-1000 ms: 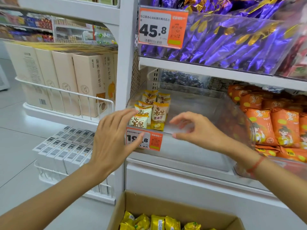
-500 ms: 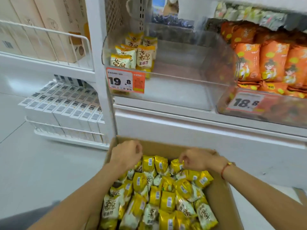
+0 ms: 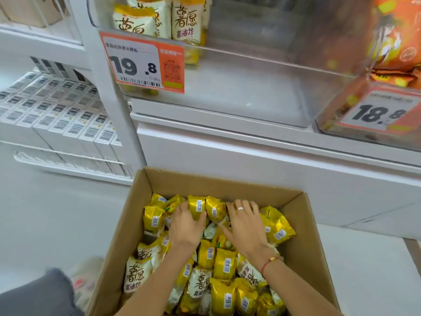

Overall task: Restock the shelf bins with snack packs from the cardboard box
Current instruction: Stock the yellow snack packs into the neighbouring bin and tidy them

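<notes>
An open cardboard box [image 3: 227,185] on the floor is full of yellow and white snack packs [image 3: 224,263]. Both my hands are down in its far end. My left hand [image 3: 185,222] curls over a gold pack [image 3: 197,207], thumb against its side. My right hand [image 3: 246,224], wearing a ring and a red wrist cord, lies over the packs beside it, with its thumb hooked under another gold pack [image 3: 215,209]. Above, the clear shelf bin [image 3: 250,87] tagged 19.8 [image 3: 141,62] holds a few matching packs [image 3: 182,19] at its left side.
A neighbouring clear bin [image 3: 341,115] at the right, tagged 18.8 [image 3: 378,112], is packed with orange snack bags [image 3: 398,42]. Rows of white cartons [image 3: 57,115] fill the low wire shelf at the left. A white shelf upright [image 3: 109,106] stands between. My grey-clad knee [image 3: 34,297] shows bottom left.
My hands dropped from the shelf bin into the box and now close on gold packs at its far end. The view tilted down and came closer.
</notes>
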Demonstrator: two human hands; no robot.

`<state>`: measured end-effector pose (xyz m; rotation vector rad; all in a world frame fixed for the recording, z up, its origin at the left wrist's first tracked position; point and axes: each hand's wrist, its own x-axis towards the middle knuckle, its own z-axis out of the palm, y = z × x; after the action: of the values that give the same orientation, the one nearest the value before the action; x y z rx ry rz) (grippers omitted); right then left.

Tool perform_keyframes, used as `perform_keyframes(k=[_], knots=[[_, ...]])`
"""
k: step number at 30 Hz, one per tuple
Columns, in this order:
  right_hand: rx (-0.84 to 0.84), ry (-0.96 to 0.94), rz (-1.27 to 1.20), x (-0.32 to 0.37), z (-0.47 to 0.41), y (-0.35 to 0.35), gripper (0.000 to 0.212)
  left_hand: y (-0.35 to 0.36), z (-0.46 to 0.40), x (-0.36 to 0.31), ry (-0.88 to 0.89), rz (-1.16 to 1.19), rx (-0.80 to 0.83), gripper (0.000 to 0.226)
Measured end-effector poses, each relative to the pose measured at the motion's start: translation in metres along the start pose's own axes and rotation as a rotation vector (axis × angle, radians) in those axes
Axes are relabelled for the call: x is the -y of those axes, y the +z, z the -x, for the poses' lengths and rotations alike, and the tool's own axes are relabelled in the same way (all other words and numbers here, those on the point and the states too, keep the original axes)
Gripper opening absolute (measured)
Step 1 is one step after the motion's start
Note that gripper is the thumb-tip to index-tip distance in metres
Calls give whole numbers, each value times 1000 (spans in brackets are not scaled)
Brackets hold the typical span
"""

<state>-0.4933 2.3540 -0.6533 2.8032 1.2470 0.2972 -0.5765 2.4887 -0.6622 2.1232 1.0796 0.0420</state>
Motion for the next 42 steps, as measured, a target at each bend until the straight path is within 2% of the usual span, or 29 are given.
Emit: perform_keyframes(k=[4,7,10,12,14,17,19,22,26,28,30,34,37,39,42], knots=[[84,192,29,19,-16,7,56,14,-4,-11,-101,-113,-48,70],[129,341,-37,25,-20,12,46,12,-8,-10,-108,-144,-73,58],[170,354,-152,18,-14,3,43,6,-11,1,-42,-42,-76,53],[239,346,-356,7,-8,-2,48,-4,-5,6,1,120,-66,54],[288,387,-663,-6,-3,-20,50,-22,8,6,14,361,-31,55],[483,514,-1166,-18,1,-56,38,-59,31,0,-96,790,175,49],[587,567,-1340,-18,2,-76,34,-80,37,-6,-217,1056,287,39],[543,609,-1406,-8,0,-109,39,-106,51,-32,-267,1306,407,41],[420,596,-1438,4,-3,-162,52,-134,66,-68,-155,1327,470,42],[364,550,-1452,2,-8,-184,46,-148,71,-81,-113,1346,516,51],[312,501,-1392,-1,-13,-209,37,-163,72,-91,-34,1294,556,47],[113,352,-1289,-7,-22,-250,48,-197,71,-113,119,1157,533,53],[8,302,-1296,-12,-28,-276,50,-229,67,-130,196,1138,572,46],[80,305,-1517,-21,-34,-293,48,-250,62,-138,242,1079,593,46],[374,199,-2075,-40,-44,-316,30,-276,49,-141,277,894,581,52]])
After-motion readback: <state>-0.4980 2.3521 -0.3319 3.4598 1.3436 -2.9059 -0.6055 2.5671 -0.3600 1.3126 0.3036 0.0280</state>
